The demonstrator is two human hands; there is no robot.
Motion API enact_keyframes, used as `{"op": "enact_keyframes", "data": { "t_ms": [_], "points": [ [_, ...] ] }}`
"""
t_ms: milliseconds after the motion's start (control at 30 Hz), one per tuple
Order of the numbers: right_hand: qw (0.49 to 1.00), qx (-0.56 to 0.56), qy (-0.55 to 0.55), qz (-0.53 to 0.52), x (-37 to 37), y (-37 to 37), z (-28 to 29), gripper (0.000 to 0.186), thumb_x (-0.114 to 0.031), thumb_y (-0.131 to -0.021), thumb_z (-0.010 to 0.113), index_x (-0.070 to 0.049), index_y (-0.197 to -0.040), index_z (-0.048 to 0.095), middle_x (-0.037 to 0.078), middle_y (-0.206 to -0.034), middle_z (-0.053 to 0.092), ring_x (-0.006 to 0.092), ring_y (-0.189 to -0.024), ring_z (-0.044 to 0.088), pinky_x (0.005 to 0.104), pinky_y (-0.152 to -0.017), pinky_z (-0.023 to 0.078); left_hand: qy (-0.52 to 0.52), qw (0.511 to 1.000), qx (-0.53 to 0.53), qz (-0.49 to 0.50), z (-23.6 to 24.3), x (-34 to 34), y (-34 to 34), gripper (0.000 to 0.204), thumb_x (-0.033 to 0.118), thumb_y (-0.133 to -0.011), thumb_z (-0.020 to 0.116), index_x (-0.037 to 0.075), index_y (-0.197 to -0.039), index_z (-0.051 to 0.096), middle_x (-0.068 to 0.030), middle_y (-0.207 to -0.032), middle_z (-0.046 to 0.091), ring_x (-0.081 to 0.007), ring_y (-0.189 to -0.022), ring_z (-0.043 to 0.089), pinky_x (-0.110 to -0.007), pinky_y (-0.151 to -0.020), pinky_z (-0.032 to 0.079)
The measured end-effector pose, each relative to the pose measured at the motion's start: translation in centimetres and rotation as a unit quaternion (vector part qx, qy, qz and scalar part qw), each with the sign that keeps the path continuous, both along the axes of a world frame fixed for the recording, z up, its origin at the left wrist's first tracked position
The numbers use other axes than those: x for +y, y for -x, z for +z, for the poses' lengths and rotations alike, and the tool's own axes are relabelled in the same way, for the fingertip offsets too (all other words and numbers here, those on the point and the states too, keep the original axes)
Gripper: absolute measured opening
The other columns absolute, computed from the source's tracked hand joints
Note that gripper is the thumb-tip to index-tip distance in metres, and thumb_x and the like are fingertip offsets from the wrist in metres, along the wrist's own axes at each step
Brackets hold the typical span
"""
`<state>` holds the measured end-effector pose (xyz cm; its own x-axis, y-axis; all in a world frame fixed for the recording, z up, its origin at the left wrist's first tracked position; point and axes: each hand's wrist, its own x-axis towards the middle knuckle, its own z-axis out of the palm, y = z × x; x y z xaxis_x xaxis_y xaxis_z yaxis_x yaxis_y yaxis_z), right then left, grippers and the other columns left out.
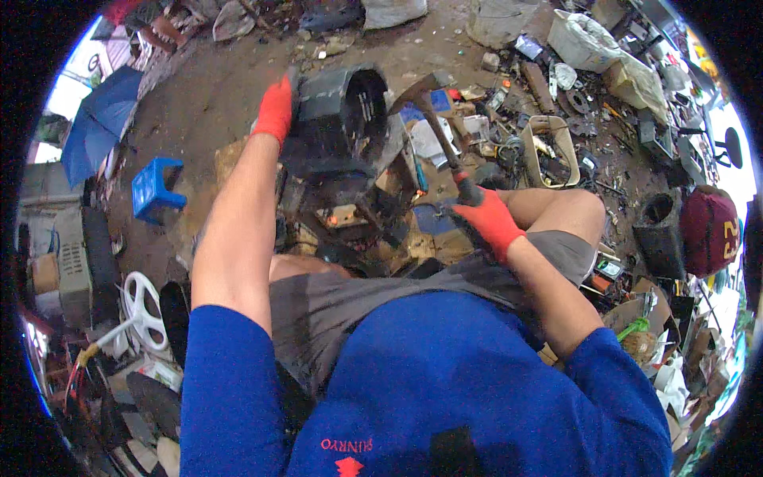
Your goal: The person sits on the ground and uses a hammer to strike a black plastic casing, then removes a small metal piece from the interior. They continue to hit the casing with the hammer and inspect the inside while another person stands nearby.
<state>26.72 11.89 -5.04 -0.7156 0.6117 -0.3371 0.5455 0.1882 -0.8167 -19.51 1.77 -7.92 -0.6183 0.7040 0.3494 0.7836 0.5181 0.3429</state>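
My left hand [273, 111], in a red glove, grips the left side of a black cylindrical housing [332, 107], which lies tilted on its side above dark clutter in front of me, its open end toward the right. My right hand [483, 217], also in a red glove, is closed on the handle of a hammer [443, 139], low by my right thigh. The hammer's head is raised just right of the housing's open end. Dark metal pieces and cardboard [437, 246] lie beneath, between my legs.
A blue plastic stool [155, 189] and blue umbrella [99, 131] are at left, near a white wheel-shaped part [145, 306]. Scrap covers the right side, with a cream tub [551, 173], white sack [580, 40], black cylinder [658, 242] and maroon bag [703, 230].
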Motion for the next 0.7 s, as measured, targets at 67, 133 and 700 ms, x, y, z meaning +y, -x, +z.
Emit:
{"op": "enact_keyframes", "data": {
  "t_ms": [67, 133, 700],
  "points": [
    [1.000, 0.001, 0.009, -0.028, 1.3, -1.2, 0.8, 0.035, -0.025, -0.075, 0.072, 0.001, -0.096, 0.062, 0.014, -0.087, 0.067, 0.0220, -0.082, 0.064, 0.0351, -0.075, 0.048, -0.034, 0.999, -0.003, -0.017, 0.5, -0.7, -1.3, 0.043, 0.033, -0.095, 0.043, 0.002, -0.124, 0.052, -0.0260, -0.115, 0.058, -0.0408, -0.108, 0.055, -0.045, -0.092, 0.043],
    [0.999, 0.050, -0.006, -0.020, 1.7, -1.9, 2.0, 0.035, -0.026, -0.075, 0.073, 0.001, -0.094, 0.062, 0.014, -0.085, 0.067, 0.0215, -0.081, 0.064, 0.0348, -0.075, 0.048, -0.053, 0.997, -0.032, -0.036, 1.0, -1.5, -2.8, 0.055, 0.042, -0.091, 0.049, 0.001, -0.128, 0.049, -0.0256, -0.119, 0.056, -0.0397, -0.114, 0.052, -0.043, -0.097, 0.041],
    [0.983, 0.017, 0.104, -0.151, -1.1, -2.7, -4.5, 0.048, -0.025, -0.076, 0.066, -0.004, -0.118, 0.056, 0.019, -0.101, 0.065, 0.0325, -0.093, 0.064, 0.0394, -0.082, 0.048, 0.043, 0.998, 0.013, 0.048, 15.4, -3.9, -11.3, 0.040, 0.017, -0.077, 0.054, 0.002, -0.114, 0.059, -0.0193, -0.101, 0.066, -0.0345, -0.098, 0.063, -0.040, -0.085, 0.049]
  ]
}}
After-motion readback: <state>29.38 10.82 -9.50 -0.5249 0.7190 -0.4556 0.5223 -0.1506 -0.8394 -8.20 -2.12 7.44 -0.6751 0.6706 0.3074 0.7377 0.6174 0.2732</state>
